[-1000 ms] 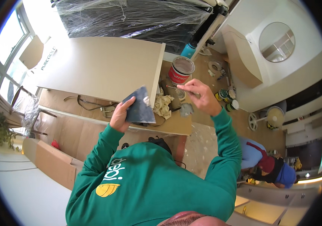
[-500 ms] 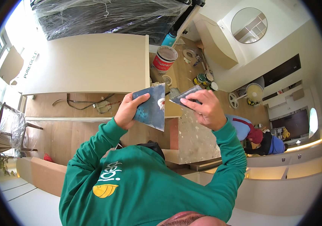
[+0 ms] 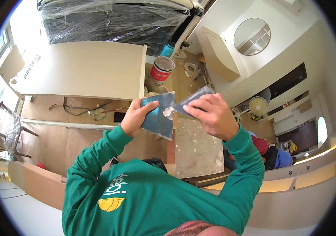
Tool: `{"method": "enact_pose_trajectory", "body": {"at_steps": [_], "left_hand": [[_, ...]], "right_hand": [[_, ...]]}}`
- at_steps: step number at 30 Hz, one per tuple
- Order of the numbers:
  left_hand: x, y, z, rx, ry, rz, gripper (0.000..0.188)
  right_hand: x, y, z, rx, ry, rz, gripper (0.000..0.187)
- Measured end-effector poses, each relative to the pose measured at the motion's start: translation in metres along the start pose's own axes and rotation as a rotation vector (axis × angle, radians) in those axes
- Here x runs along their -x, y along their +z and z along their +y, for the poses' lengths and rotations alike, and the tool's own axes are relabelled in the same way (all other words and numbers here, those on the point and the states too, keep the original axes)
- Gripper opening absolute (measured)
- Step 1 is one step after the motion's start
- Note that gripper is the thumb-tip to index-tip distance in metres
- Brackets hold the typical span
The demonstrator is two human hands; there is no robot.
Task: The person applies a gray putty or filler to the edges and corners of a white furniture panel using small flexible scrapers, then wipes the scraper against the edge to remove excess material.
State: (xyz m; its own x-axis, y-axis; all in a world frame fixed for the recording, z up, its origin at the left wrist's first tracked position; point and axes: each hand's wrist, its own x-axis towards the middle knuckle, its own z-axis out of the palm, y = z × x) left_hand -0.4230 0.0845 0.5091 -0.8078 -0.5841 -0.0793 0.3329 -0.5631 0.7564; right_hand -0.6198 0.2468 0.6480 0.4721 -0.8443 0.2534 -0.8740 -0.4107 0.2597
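My left hand [image 3: 134, 120] grips a flat blue-grey filling blade [image 3: 158, 125], thumb on its upper face and fingers underneath. A dab of white putty [image 3: 168, 114] sits near the blade's right edge. In my right hand [image 3: 217, 118] is a smaller dark scraper [image 3: 194, 97], pinched between thumb and fingers and tilted. Its left corner meets the putty or hangs just over it; I cannot tell which. Both tools are held in front of my chest, above a paint-spattered board [image 3: 199, 151].
Beyond my hands stand a cream panel [image 3: 85, 70] and a red-labelled bucket [image 3: 161, 74]. Dark furniture under clear plastic [image 3: 113, 23] lies behind. A cable [image 3: 71, 110] trails on the floor. On the right are a fan [image 3: 258, 106] and a bent-over person [image 3: 284, 158].
My right hand has brought the scraper's corner down and left to the putty, which looks more spread. The left-hand blade has shifted slightly right and down. The room has shifted in view.
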Motion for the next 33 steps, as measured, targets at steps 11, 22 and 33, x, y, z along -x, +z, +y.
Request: {"method": "enact_pose_trajectory", "body": {"at_steps": [11,22,33], "left_hand": [[-0.01,0.05,-0.03,-0.094,0.074,-0.03,0.031],[-0.036,0.036,-0.01,-0.077,-0.021,0.009,0.029],[-0.081,-0.052,0.078,0.21,-0.156,-0.108,0.033]], "right_hand": [[0.052,-0.016,0.009,0.024,0.014,-0.048,0.046],[0.032,-0.01,0.024,-0.051,0.094,-0.055,0.047],[-0.074,0.062,0.016,0.1,0.145,0.204,0.05]]}}
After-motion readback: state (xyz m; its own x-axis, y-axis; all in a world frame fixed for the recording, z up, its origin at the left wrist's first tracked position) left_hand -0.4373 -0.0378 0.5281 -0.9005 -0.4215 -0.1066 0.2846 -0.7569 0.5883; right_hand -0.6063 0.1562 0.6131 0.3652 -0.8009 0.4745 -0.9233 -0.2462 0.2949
